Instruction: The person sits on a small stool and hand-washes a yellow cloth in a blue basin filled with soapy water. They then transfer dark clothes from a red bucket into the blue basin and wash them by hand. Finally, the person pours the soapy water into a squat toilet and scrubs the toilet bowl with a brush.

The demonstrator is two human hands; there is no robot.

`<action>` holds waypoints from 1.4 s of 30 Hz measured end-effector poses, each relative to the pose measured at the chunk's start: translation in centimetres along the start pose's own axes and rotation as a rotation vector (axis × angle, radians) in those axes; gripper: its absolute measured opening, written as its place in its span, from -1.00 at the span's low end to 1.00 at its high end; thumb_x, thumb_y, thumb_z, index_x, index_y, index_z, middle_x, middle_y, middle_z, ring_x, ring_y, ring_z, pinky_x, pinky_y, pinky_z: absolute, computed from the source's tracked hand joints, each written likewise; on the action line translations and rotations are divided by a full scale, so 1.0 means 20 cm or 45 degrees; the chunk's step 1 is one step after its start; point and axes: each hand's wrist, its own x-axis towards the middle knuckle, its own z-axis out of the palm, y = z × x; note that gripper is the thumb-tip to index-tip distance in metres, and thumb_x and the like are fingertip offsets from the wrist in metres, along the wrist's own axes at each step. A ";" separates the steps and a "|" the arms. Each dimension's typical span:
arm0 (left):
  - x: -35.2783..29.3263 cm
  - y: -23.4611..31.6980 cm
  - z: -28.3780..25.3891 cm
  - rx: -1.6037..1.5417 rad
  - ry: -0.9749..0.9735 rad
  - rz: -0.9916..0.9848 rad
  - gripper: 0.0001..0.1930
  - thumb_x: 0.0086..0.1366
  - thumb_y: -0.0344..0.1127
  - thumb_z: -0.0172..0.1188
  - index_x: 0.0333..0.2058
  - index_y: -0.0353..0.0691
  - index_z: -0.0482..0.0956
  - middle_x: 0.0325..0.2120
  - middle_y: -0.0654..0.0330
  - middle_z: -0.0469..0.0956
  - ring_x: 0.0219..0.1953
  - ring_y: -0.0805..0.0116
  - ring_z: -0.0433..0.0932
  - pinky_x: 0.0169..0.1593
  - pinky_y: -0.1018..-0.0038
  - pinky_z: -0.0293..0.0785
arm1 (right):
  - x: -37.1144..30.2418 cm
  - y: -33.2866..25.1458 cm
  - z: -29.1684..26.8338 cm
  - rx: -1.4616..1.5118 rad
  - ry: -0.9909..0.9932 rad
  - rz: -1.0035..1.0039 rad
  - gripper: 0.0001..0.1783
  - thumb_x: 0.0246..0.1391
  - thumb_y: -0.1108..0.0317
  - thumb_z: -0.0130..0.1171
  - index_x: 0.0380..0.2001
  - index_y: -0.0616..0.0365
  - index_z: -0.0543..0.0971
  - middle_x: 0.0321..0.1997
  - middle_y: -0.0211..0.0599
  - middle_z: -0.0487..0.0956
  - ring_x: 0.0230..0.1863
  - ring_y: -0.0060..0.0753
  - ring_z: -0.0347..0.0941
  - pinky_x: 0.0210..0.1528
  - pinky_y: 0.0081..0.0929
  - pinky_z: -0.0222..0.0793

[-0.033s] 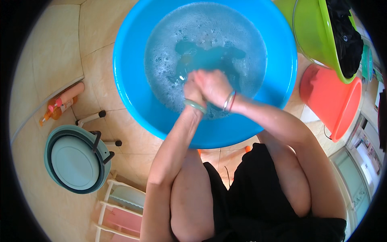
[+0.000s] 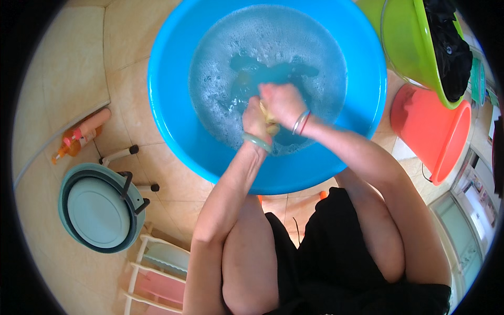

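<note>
Both hands are over soapy water [image 2: 273, 31] in a large blue basin [image 2: 362, 79]. My left hand [image 2: 254, 122], with a green bangle at its wrist, is closed on a wet, pale yellow cloth [image 2: 270, 118]. Pressed up beside it, my right hand [image 2: 285, 104] is closed on the same cloth; a silvery bangle and a red string circle that wrist. Only a bit of the cloth shows between the hands, so what kind of piece it is stays hidden. A dark patch without foam lies in the water around the hands.
At the right stand a lime green bucket [image 2: 407, 47] with black cloth [image 2: 449, 50] in it and a coral red bucket [image 2: 428, 131]. To the left are bottles [image 2: 79, 136], a grey-green folding basin [image 2: 100, 210] and a white rack [image 2: 139, 268]. My knees flank the basin's near edge.
My hands have come slightly apart, the right one shifting a little to the right. Pale yellow cloth now shows between them.
</note>
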 end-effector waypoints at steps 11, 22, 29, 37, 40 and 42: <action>-0.04 0.19 0.01 -0.363 -0.229 0.245 -0.62 0.39 -0.01 -0.15 -0.23 -0.21 0.47 -0.52 0.29 0.45 -0.61 0.53 0.28 -0.51 0.54 0.27 | -0.08 0.08 -0.09 1.768 -0.232 1.018 -0.50 0.31 0.00 -0.17 -0.02 0.26 0.42 -0.10 -0.15 0.58 -0.14 -0.29 0.57 -0.23 -0.36 0.54; 0.08 0.24 -0.16 0.105 0.208 0.771 -0.79 0.33 -0.14 0.13 -0.33 -0.17 0.51 -0.42 0.30 0.48 -0.44 0.56 0.36 -0.31 0.58 0.36 | -0.03 0.26 -0.15 1.732 0.440 0.937 -0.67 0.27 0.20 -0.01 -0.28 0.33 0.43 -0.36 -0.16 0.56 -0.44 -0.44 0.53 -0.34 -0.44 0.57; 0.12 0.19 -0.20 -0.024 0.289 0.738 -0.73 0.33 -0.31 0.11 -0.04 -0.21 0.36 -0.10 0.07 0.44 -0.12 0.28 0.47 -0.06 0.35 0.47 | -0.02 0.24 -0.09 0.357 0.349 0.271 -0.67 0.09 0.15 0.21 -0.12 -0.01 0.47 -0.04 -0.23 0.46 -0.08 -0.14 0.48 -0.18 -0.32 0.54; 0.04 0.15 -0.10 0.072 0.134 0.440 -0.61 0.41 -0.19 -0.04 0.17 -0.05 0.23 0.08 0.12 0.35 0.08 0.15 0.38 0.00 0.17 0.44 | 0.11 0.06 0.05 0.563 -0.294 0.573 -0.63 0.14 0.31 0.04 0.03 0.10 0.38 -0.14 -0.09 0.51 -0.33 -0.09 0.54 -0.26 -0.28 0.54; 0.15 0.15 -0.16 -0.080 -0.096 0.286 -0.61 0.41 -0.10 -0.05 0.10 -0.16 0.31 -0.07 0.10 0.47 -0.04 0.18 0.48 -0.03 0.25 0.48 | 0.01 -0.18 -0.08 1.113 -0.217 0.427 -0.68 0.21 0.33 -0.07 0.01 0.17 0.34 -0.25 0.05 0.51 -0.58 -0.15 0.48 -0.46 -0.22 0.44; 0.16 0.14 -0.20 -0.160 -0.373 0.248 -0.67 0.39 -0.10 -0.01 0.00 -0.17 0.40 -0.25 0.16 0.54 -0.17 0.28 0.54 -0.09 0.35 0.51 | -0.09 -0.29 -0.02 0.804 0.050 -0.178 -0.63 0.18 0.33 0.03 0.05 0.08 0.32 -0.10 0.05 0.52 -0.34 0.20 0.52 -0.30 -0.09 0.46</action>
